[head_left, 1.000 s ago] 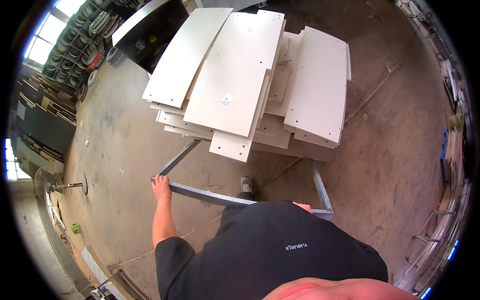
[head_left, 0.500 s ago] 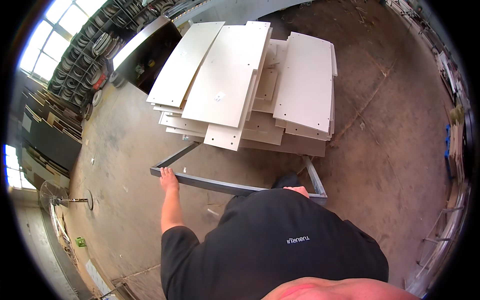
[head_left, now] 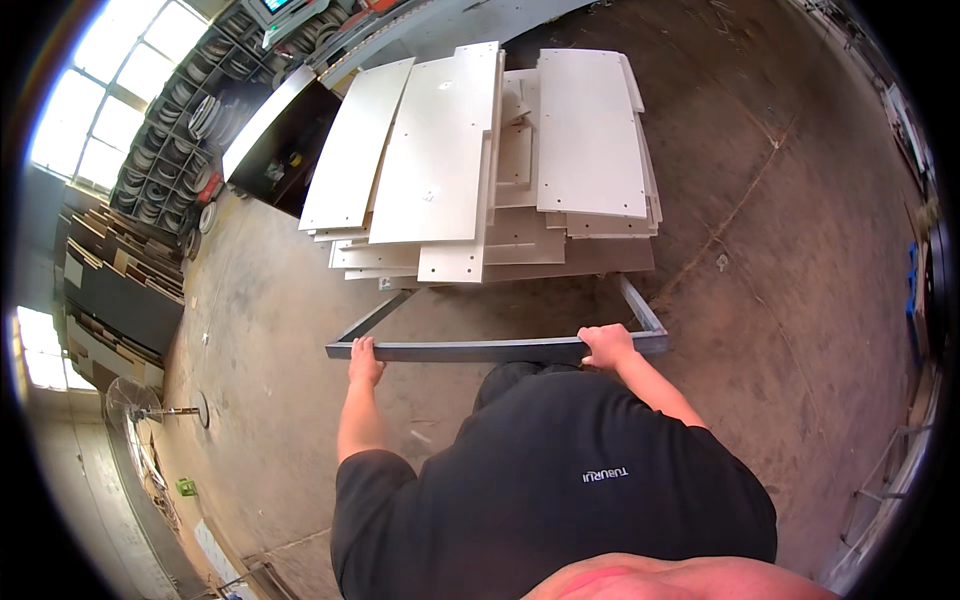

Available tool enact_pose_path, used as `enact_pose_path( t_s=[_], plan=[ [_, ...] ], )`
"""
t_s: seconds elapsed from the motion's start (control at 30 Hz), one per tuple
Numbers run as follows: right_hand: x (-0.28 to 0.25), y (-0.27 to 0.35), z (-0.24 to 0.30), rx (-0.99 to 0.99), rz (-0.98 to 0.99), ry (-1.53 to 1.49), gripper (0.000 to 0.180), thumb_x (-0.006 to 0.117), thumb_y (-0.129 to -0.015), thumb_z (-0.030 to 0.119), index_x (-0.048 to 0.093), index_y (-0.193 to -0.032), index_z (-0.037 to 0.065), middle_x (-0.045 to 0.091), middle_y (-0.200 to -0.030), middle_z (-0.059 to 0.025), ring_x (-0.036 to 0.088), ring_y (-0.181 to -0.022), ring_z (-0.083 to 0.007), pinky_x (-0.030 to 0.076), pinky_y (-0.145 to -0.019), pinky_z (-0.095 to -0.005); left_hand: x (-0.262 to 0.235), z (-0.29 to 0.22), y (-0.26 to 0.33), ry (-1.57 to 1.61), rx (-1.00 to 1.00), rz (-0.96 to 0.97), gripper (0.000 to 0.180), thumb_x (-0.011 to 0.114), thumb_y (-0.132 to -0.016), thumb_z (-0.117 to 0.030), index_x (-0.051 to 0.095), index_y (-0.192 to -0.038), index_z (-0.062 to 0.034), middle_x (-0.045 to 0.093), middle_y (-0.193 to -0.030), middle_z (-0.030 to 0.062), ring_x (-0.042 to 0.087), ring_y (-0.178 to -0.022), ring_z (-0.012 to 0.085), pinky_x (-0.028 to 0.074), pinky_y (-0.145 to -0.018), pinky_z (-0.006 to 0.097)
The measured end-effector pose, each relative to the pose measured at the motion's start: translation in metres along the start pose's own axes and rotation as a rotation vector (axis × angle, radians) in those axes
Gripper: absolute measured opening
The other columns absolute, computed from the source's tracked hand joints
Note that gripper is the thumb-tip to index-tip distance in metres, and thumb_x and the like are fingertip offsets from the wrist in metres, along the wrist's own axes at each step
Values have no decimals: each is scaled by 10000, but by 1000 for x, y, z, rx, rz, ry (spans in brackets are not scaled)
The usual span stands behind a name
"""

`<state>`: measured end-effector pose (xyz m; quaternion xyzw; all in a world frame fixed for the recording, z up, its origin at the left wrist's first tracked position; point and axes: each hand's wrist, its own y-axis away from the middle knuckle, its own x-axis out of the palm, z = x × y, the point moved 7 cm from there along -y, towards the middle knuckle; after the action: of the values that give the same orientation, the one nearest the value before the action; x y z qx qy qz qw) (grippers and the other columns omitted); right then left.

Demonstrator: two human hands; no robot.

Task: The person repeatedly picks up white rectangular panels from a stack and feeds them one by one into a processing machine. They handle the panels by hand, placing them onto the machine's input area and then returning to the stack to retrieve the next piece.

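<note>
A metal cart handle (head_left: 460,351) made of dark square tubing runs crosswise in front of my body. Near its left corner my left hand (head_left: 366,362) is closed over the bar. My right hand (head_left: 606,347) grips the same bar close to the right corner, its fingers wrapped round it. Beyond the handle, stacks of white drilled panels (head_left: 432,150) lie on the cart, in uneven piles with some boards slanted. Another pile of white panels (head_left: 590,130) sits to the right. The cart's bed is mostly hidden under the boards.
At far left stands a rack of coiled edging rolls (head_left: 165,150), with leaning boards (head_left: 125,270) nearer. A dark open cabinet (head_left: 280,145) is just left of the load. A standing fan (head_left: 150,408) is at left. Stacked material (head_left: 920,290) lines the right side.
My right hand has come into view on the bar, hidden before by my body. The handle now lies more level across the view, and my left hand stays on it.
</note>
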<state>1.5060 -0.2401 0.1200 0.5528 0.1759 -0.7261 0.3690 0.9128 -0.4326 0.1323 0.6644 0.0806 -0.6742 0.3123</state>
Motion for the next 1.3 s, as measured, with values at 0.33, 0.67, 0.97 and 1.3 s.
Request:
enact_pose_path(
  t_s=[0.33,0.67,0.97,1.3],
  plan=[
    [-25,47,-40,-6,-67,-18,428,863,-671,361,630,-963,151,719,-916,-48,729,-903,-294,577,-759,-463,-3,-31,50,-285,-45,120,593,870,-774,-296,573,-1276,-192,589,-1340,12,506,-1376,242,382,-1126,650],
    [-131,-15,-143,-12,-44,82,357,846,-661,283,676,-954,170,726,-952,-34,716,-973,-265,542,-828,-436,-54,-135,52,-284,-35,145,512,823,-806,-247,607,-1262,-159,640,-1283,37,580,-1299,254,446,-1074,588],
    [-243,-91,-241,9,-92,161,300,782,-662,181,700,-951,181,718,-978,-37,675,-1022,-263,484,-919,-423,-128,-240,56,-147,-144,169,471,802,-824,-210,623,-1252,-132,656,-1318,55,601,-1298,273,479,-1053,550],
    [-359,-176,-321,141,45,352,486,792,-704,239,684,-1161,113,674,-1219,-98,586,-1269,-277,358,-1174,-440,-216,-337,69,-45,-86,185,553,867,-777,-343,632,-1229,-127,677,-1297,122,630,-1251,333,520,-1017,516]
  ],
)
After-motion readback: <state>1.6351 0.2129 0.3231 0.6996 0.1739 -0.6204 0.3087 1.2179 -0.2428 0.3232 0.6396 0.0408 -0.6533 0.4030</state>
